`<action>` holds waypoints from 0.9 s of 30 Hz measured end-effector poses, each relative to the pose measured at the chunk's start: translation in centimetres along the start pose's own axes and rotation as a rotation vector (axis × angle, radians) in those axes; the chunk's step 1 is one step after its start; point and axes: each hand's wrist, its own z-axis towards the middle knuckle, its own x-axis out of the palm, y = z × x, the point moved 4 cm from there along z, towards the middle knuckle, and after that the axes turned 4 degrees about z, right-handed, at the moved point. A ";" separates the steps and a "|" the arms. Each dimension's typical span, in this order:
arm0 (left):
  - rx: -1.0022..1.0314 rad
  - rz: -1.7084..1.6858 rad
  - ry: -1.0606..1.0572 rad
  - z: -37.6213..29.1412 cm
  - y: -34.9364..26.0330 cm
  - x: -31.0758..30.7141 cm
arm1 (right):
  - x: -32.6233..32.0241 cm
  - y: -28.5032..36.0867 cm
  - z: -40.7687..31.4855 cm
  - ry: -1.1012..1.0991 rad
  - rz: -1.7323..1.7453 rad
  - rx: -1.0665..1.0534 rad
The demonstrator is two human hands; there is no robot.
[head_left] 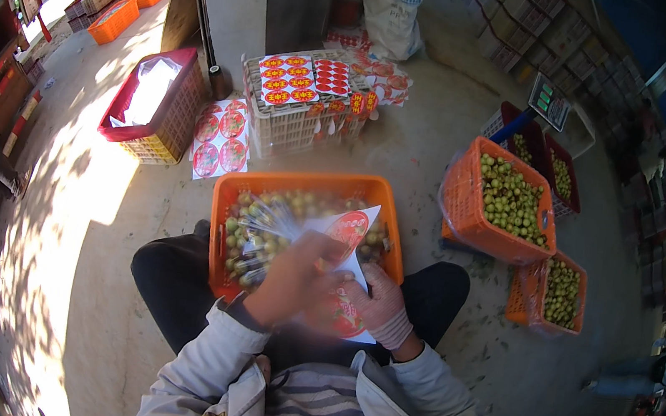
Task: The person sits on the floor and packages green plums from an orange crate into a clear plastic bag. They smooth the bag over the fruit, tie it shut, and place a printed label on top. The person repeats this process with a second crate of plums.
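An orange plastic crate (393, 228) of small green fruit (308, 205) stands before me between my knees, with clear plastic film (264, 224) over part of the fruit. Above its near side is a white sheet of round red stickers (360, 262). My right hand (383, 306), in a pinkish knitted glove with the fingertips bare, grips the sheet by its right part. Across the sheet's left part lies my left hand (298, 279), blurred, its fingers pointing right towards the other hand; whether it holds a sticker or the sheet cannot be told.
Ahead stands an upturned beige crate (280, 131) bearing sticker sheets (290, 81). A red-lined crate (160, 128) and more stickers (222, 140) are to its left. Fruit-filled orange crates (465, 206) stand at right by a scale display (549, 102). A white woven sack (394, 8) is behind.
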 end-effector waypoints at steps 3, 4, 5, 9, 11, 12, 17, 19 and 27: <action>-0.088 -0.142 0.027 0.4 1.8 0.5 | 0.1 -1.5 0.2 -0.008 0.032 0.007; -0.217 -0.183 0.061 0.4 2.8 0.6 | 0.3 -2.5 0.1 0.048 0.083 0.085; -0.206 -0.281 0.042 0.5 3.2 0.7 | 0.2 -3.6 0.3 0.078 0.141 0.139; -0.655 -0.816 -0.158 1.2 7.8 -1.7 | -3.1 -7.9 0.0 0.023 0.798 0.474; -0.669 -0.894 -0.347 2.1 10.1 -4.6 | -7.0 -9.8 -0.4 -0.078 0.723 0.567; -0.648 -0.905 -0.436 2.3 11.1 -5.9 | -9.2 -10.6 -0.5 -0.127 0.661 0.585; -0.334 -0.540 -0.318 2.2 13.5 -6.4 | -17.5 -13.2 -1.5 -0.627 0.975 0.299; -0.239 -0.154 -0.080 1.4 13.7 -3.6 | -18.3 -14.5 -1.9 -0.772 1.023 0.254; 0.075 0.285 0.423 -4.0 14.8 6.4 | -16.8 -17.4 -1.9 -0.831 1.060 0.240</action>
